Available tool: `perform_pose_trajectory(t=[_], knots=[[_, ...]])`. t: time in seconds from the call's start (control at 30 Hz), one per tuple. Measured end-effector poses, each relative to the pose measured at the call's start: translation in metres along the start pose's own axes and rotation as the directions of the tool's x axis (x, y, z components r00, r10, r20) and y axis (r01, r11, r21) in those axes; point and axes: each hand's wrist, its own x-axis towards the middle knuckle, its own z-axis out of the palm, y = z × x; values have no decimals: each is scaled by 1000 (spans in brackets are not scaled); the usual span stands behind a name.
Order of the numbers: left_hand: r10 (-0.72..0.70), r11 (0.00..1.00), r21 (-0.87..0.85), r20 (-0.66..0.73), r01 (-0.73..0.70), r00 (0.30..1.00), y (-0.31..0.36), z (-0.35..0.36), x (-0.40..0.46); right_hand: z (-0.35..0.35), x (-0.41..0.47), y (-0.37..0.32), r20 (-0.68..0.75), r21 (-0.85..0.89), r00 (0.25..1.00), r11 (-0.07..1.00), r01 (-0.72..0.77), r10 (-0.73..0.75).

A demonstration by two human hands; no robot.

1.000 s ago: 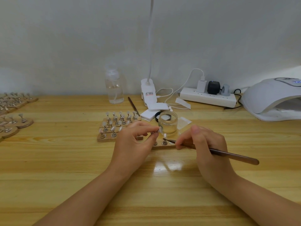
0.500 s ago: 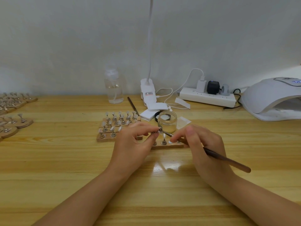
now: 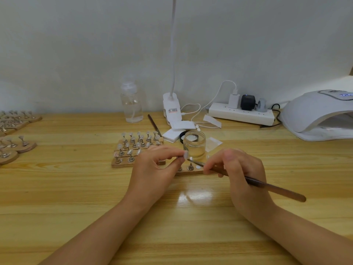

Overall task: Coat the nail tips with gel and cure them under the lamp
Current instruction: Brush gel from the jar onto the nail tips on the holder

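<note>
My left hand (image 3: pixel 152 167) pinches a small metal stand with a pale nail tip (image 3: pixel 185 155) on it, lifted just above a short wooden holder strip (image 3: pixel 193 171). My right hand (image 3: pixel 238 169) holds a brown brush (image 3: pixel 267 186) like a pen; its tip points at the nail tip, almost touching it. An open glass jar of clear gel (image 3: pixel 194 144) stands right behind the hands. Wooden strips with several nail tips on stands (image 3: pixel 137 148) lie to the left of the jar. The white curing lamp (image 3: pixel 321 115) sits at the far right.
More wooden holders with stands (image 3: pixel 13 146) lie at the left table edge. Along the wall are a clear pump bottle (image 3: pixel 131 106), a white clip lamp base (image 3: pixel 172 109), a power strip (image 3: pixel 242 113) with cables, white pads (image 3: pixel 175 131) and a second brush (image 3: pixel 153 124).
The brush came up from the holder strip toward the held nail tip, then drew back slightly to the right. My left hand kept the stand in nearly the same place.
</note>
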Motion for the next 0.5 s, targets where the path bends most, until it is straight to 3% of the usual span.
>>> perform_pose_trajectory(t=[0.33,0.5], knots=[[-13,999,-36,-10,13,1000,2,0,0,-2,-1,-2,10,-45,1000,999,16,-15],[-1,998,-59,-23,0,1000,6,0,0,-2,5,-6,-54,-35,994,995,-92,91]])
